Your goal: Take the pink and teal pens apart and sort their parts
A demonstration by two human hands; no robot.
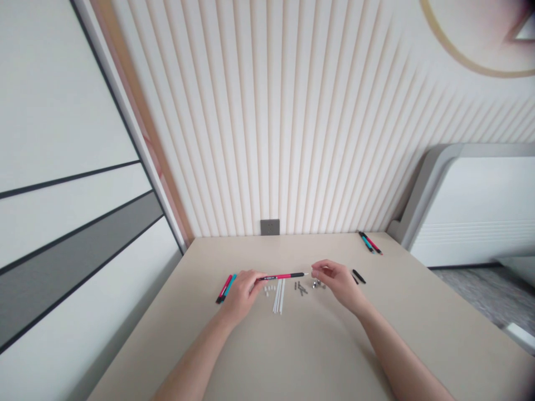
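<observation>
A red and black pen (284, 276) is held level over the table by my left hand (244, 289), whose fingers are closed round its left end. From the black grip at its right end sticks a thin pale tip. My right hand (332, 278) is pinched just to the right of that tip, apart from it; what its fingertips hold is too small to make out. Below that hand lie several shiny silver pieces (316, 284). Small dark grey parts (301, 288), white refill tubes (278, 298) and small white pieces (270, 288) lie between the hands.
Red and blue pen barrels (225, 288) lie left of my left hand. Black parts (358, 276) rest beyond my right hand. Several pens (370, 243) lie at the table's (292, 356) back right. A ribbed wall with a dark socket (270, 226) stands behind the table.
</observation>
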